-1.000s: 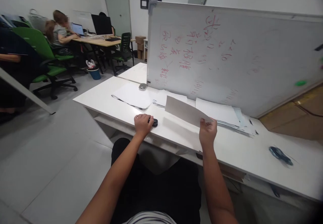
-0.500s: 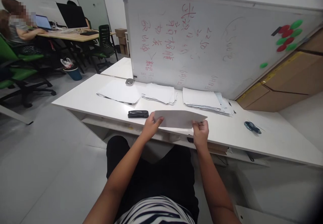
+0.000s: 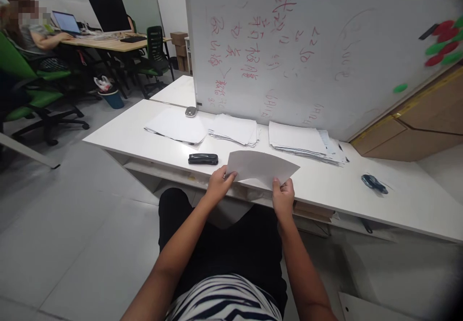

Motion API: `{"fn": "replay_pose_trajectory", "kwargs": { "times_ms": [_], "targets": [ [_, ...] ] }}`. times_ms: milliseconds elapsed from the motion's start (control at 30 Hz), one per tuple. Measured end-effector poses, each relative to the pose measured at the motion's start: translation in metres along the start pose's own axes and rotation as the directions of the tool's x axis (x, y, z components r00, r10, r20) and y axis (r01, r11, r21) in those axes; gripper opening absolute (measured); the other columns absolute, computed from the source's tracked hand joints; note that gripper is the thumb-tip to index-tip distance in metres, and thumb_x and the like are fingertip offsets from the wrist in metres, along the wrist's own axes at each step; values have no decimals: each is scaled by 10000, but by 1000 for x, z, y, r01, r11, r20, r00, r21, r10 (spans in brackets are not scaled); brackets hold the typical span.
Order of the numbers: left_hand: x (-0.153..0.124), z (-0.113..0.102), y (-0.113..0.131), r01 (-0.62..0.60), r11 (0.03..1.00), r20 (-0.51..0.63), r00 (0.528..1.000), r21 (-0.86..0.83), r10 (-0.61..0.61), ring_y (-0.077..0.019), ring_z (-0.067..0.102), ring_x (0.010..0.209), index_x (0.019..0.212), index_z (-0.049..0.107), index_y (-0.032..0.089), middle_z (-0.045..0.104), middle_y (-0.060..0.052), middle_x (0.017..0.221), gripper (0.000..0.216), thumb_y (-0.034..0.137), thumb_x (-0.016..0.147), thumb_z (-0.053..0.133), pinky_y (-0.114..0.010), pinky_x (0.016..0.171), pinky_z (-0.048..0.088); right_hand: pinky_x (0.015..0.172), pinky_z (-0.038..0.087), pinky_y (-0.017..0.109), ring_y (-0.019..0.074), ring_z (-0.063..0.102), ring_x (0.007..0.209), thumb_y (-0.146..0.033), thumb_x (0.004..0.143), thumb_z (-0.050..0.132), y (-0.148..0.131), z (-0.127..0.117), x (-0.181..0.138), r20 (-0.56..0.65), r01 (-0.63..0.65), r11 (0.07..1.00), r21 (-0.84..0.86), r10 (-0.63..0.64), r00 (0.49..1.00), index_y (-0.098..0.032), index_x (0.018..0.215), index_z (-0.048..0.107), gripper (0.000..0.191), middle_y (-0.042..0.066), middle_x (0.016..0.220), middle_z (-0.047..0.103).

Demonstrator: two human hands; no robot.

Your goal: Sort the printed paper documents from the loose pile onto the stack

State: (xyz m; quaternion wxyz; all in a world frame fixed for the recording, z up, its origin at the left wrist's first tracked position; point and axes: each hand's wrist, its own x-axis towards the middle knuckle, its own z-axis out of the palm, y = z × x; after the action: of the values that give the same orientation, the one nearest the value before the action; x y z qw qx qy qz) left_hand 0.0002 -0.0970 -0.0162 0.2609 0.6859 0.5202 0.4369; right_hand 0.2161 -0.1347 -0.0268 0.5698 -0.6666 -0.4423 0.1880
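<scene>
Between my two hands a sheet of white paper (image 3: 258,166) is held up at the desk's front edge, slightly bowed; whether it is one sheet or more I cannot tell. My left hand (image 3: 220,186) pinches its left end, thumb on the near face. My right hand (image 3: 283,196) grips its lower right part, also with the thumb in front. A black stapler (image 3: 203,159) lies on the desk just left of the paper. Behind are a thin spread of paper (image 3: 177,126), a middle paper stack (image 3: 235,129) and a right paper stack (image 3: 298,139).
A whiteboard (image 3: 246,46) with red writing and magnets stands along the back of the white desk (image 3: 119,130). A grey mouse (image 3: 190,112) sits by its lower left corner. A dark blue object (image 3: 374,184) lies at right, near cardboard boxes (image 3: 434,128). Another person sits far left.
The paper has tilted and bowed, showing more of its near face. My right hand has shifted slightly inward along it. The whole view has turned a little, so the desk things appear further right.
</scene>
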Motion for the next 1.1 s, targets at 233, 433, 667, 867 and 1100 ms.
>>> {"fn": "replay_pose_trajectory", "kwargs": {
  "times_ms": [233, 433, 667, 867, 1100],
  "targets": [
    [2, -33, -3, -9, 997, -97, 995, 81, 17, -196, 602, 1016, 1202, 511, 242, 666, -51, 1038, 355, 393, 881, 515, -339, 875, 459, 842, 473, 354, 207, 622, 892, -488, 790, 631, 6, -31, -13, 261, -170, 966, 195, 116, 958, -198, 997, 640, 356, 53, 979, 699],
    [34, -58, -38, -16, 797, -113, 988, 604, 106, -335, 372, 1281, 1262, 500, 209, 528, -130, 1308, 484, 435, 839, 568, -508, 1084, 217, 816, 522, 391, 247, 670, 894, -462, 708, 725, 10, -30, -23, 309, -404, 838, 368, 300, 902, -195, 1047, 670, 436, 71, 983, 726],
    [42, -70, -57, -51, 802, -1, 998, 595, 64, -280, 453, 1107, 1131, 556, 251, 592, -75, 1141, 379, 485, 833, 563, -424, 963, 343, 828, 532, 417, 268, 686, 891, -468, 691, 746, -2, -16, -24, 445, -507, 792, 339, 340, 828, -188, 1019, 688, 435, 84, 970, 736],
    [43, -73, -53, -25, 822, 4, 1000, 569, 27, -270, 453, 1089, 1099, 557, 261, 581, -65, 1114, 323, 436, 829, 584, -406, 934, 350, 859, 518, 415, 261, 685, 904, -479, 698, 741, -12, -6, -31, 508, -526, 779, 341, 318, 801, -199, 1022, 690, 432, 81, 996, 733],
    [42, -72, -55, -31, 832, 14, 1000, 554, 28, -275, 442, 1106, 1102, 554, 266, 581, -61, 1122, 341, 447, 816, 598, -412, 949, 338, 870, 515, 425, 262, 681, 907, -462, 693, 750, -14, -3, -37, 530, -572, 735, 365, 341, 776, -191, 1033, 677, 440, 79, 994, 733]
  ]
}}
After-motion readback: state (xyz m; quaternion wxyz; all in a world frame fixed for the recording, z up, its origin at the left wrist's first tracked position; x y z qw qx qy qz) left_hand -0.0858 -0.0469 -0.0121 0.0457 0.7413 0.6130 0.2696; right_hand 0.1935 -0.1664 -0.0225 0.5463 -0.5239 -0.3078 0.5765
